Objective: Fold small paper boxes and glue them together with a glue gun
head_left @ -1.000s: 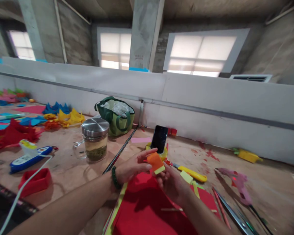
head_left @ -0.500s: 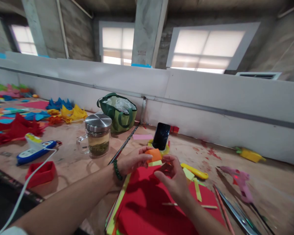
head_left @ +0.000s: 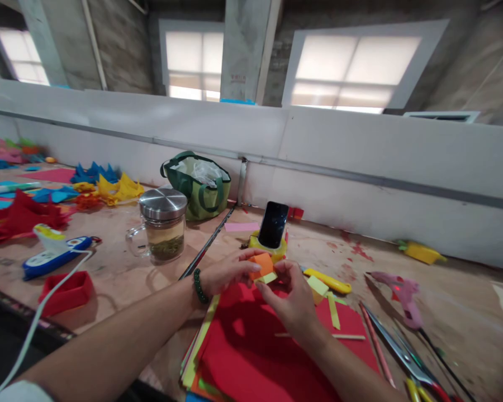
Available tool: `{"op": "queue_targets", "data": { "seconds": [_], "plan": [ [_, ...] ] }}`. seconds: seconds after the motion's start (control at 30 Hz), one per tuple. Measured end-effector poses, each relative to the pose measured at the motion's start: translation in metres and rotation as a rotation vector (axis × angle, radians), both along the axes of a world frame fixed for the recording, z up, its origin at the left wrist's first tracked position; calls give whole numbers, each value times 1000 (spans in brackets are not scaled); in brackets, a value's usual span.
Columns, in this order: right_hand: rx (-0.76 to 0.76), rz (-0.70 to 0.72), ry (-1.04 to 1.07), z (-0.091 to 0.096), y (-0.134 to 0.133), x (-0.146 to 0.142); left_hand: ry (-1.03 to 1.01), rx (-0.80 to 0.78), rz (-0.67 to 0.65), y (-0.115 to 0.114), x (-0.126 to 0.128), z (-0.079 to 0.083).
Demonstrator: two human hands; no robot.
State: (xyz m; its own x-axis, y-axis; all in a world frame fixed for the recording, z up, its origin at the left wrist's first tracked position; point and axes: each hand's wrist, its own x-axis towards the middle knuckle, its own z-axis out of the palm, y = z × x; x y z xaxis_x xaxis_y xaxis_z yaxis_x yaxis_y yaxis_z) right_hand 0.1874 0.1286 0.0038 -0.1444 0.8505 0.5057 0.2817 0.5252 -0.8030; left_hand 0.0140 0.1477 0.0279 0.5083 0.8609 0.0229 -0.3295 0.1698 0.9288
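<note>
My left hand [head_left: 230, 272], with a dark green bead bracelet [head_left: 199, 286] on its wrist, pinches a small folded orange paper piece [head_left: 261, 267]. A pale yellow paper strip [head_left: 266, 278] lies along its lower edge. My right hand [head_left: 291, 296] closes its thumb and fingers on the strip from the right side; the fingertips are partly hidden. Both hands hover over a stack of coloured sheets with a red sheet [head_left: 251, 346] on top. A thin wooden stick [head_left: 349, 337] and a loose yellow strip [head_left: 333, 310] lie on the red sheet, near my right forearm.
A phone [head_left: 273, 224] leans in a yellow stand ahead. At right are a yellow cutter [head_left: 329, 280], pink glue gun [head_left: 402, 293], pencil [head_left: 377, 343] and scissors [head_left: 402, 354]. A lidded glass mug [head_left: 165, 231], green bag [head_left: 205, 195], power strip [head_left: 56, 259] and red paper box [head_left: 67, 293] stand left.
My right thumb and fingers have come in to the yellow strip on the orange piece. The view has shifted slightly, and the yellow scissor handles now show at the lower right.
</note>
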Motion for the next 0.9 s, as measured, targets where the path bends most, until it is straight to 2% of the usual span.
{"op": "queue_targets", "data": {
  "seconds": [0.33, 0.4, 0.5, 0.63, 0.7, 0.73, 0.8, 0.9],
  "plan": [
    [31, 9, -15, -2, -3, -1, -7, 7, 32, -2, 3, 2],
    [78, 9, -35, 6, -2, 3, -35, -19, 23, -2, 1, 1],
    [225, -34, 80, 41, 0, 19, -141, -83, 73, 2, -5, 1],
    [578, -254, 428, 115, -9, 50, -231, -156, 133, 9, -12, -1],
    [684, -323, 458, 143, -19, 65, -260, -182, 152, 12, -15, -2],
    [693, -345, 421, 152, -25, 71, -270, -189, 160, 13, -16, -3],
    [608, -347, 230, 157, -34, 83, -288, -188, 166, 15, -17, -4],
    [336, -292, -187, 143, -42, 99, -313, -182, 167, 16, -17, -4]
  ]
}}
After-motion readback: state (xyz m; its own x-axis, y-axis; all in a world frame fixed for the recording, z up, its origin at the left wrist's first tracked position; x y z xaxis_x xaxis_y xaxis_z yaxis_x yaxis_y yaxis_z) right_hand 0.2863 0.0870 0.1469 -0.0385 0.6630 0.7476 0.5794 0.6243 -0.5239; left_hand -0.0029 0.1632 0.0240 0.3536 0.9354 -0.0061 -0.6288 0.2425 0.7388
